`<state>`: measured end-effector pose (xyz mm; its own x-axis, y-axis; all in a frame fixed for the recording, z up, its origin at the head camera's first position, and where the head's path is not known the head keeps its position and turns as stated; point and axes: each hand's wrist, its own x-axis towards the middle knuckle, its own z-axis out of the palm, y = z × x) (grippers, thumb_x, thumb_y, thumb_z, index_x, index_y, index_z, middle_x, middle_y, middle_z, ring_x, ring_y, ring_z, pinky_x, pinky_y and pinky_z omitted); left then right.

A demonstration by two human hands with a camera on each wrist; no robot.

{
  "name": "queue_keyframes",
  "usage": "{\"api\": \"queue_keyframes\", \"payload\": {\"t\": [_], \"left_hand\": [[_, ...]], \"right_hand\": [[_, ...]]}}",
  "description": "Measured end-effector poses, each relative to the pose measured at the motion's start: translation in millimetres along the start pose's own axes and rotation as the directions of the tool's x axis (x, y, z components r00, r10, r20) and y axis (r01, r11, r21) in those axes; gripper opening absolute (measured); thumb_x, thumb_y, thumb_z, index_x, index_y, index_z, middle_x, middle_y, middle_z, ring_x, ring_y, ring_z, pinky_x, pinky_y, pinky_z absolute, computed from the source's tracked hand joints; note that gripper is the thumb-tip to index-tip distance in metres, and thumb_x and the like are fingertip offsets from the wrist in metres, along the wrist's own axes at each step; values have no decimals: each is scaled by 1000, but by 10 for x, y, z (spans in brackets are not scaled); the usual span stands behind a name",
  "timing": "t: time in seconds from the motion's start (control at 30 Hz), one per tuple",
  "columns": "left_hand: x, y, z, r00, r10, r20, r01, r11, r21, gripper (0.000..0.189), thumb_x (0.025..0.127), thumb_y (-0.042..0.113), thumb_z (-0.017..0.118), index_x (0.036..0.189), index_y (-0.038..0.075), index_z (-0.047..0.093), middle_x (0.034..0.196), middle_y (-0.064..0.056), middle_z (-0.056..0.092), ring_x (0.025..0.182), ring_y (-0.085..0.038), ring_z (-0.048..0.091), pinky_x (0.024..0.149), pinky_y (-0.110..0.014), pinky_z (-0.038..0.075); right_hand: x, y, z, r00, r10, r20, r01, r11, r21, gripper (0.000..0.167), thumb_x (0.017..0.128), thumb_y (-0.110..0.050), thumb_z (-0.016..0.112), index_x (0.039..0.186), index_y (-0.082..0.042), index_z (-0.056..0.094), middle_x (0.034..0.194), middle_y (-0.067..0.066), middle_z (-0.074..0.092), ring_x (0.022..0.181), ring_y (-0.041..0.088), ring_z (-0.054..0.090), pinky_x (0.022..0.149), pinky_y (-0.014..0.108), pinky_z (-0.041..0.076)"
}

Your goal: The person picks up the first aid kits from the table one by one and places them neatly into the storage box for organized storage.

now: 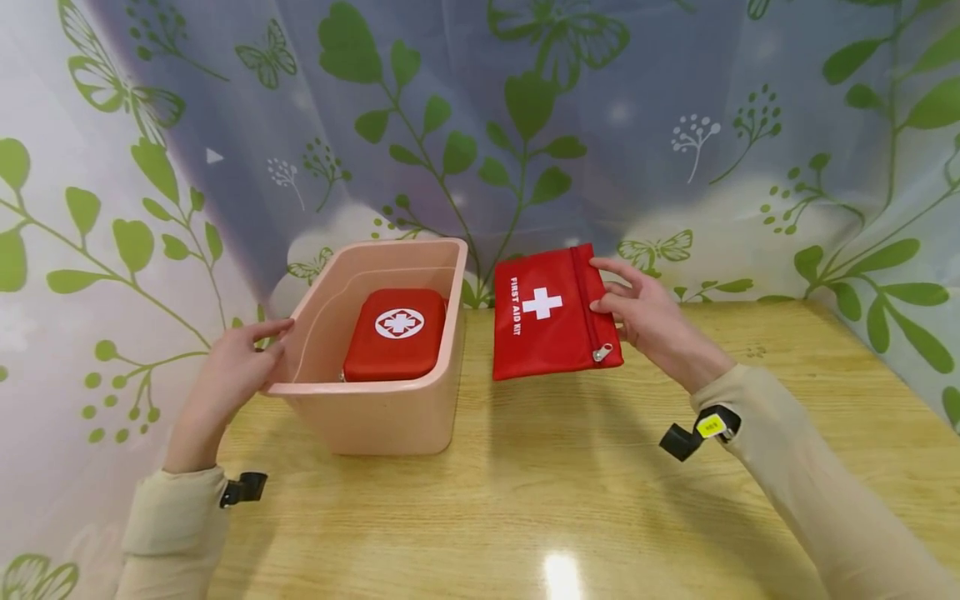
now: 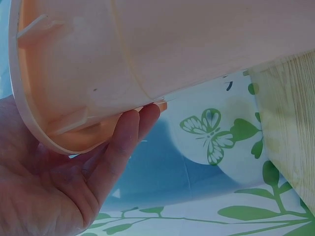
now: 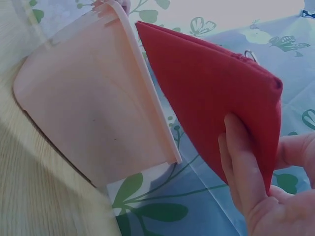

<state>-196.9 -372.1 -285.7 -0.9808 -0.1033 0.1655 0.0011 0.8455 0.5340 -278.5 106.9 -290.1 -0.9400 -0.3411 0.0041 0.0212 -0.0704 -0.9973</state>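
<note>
In the head view my right hand [image 1: 648, 312] pinches the zipper side of a flat red first aid pouch [image 1: 542, 342], marked with a white cross, and holds it above the table. The right wrist view shows the pouch's plain back [image 3: 206, 88], fingers on one face and thumb on the other. My left hand [image 1: 238, 367] grips the left rim of a pink plastic bin [image 1: 397, 421]; from the left wrist, fingers [image 2: 125, 135] reach under that rim. Inside the bin lies a red zippered case [image 1: 397, 354] with a white round emblem.
The bin stands on a wood-grain table [image 1: 480, 517], close to the back. A curtain [image 1: 480, 108] with green leaves and butterflies hangs behind the table and along its left. Dark camera mounts [image 1: 701, 432] sit on both wrists.
</note>
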Motion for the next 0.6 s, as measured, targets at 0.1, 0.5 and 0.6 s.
{"api": "queue_keyframes", "payload": {"t": [0.1, 0.5, 0.6], "left_hand": [[0, -2, 6, 1000, -4, 2, 4, 1000, 0, 47, 97, 13, 44, 142, -1, 51, 74, -11, 50, 44, -15, 36, 43, -29, 34], [3, -14, 21, 1000, -3, -7, 3, 1000, -10, 47, 97, 12, 44, 141, 0, 52, 99, -22, 60, 44, -15, 36, 43, -30, 35], [3, -11, 21, 1000, -3, -9, 3, 1000, -14, 47, 96, 11, 44, 141, -1, 51, 105, -25, 59, 44, -15, 36, 43, -30, 35]], "right_hand": [[18, -22, 13, 1000, -7, -21, 8, 999, 45, 62, 97, -3, 50, 154, -18, 30, 139, 14, 42, 104, 24, 58, 75, 33, 57], [56, -84, 80, 998, -26, -55, 30, 997, 77, 60, 97, -1, 49, 152, -19, 33, 137, 12, 44, 100, 23, 59, 75, 31, 56], [63, -108, 96, 998, -31, -52, 35, 996, 84, 60, 97, -1, 49, 152, -19, 33, 137, 12, 44, 102, 24, 59, 76, 32, 56]]}}
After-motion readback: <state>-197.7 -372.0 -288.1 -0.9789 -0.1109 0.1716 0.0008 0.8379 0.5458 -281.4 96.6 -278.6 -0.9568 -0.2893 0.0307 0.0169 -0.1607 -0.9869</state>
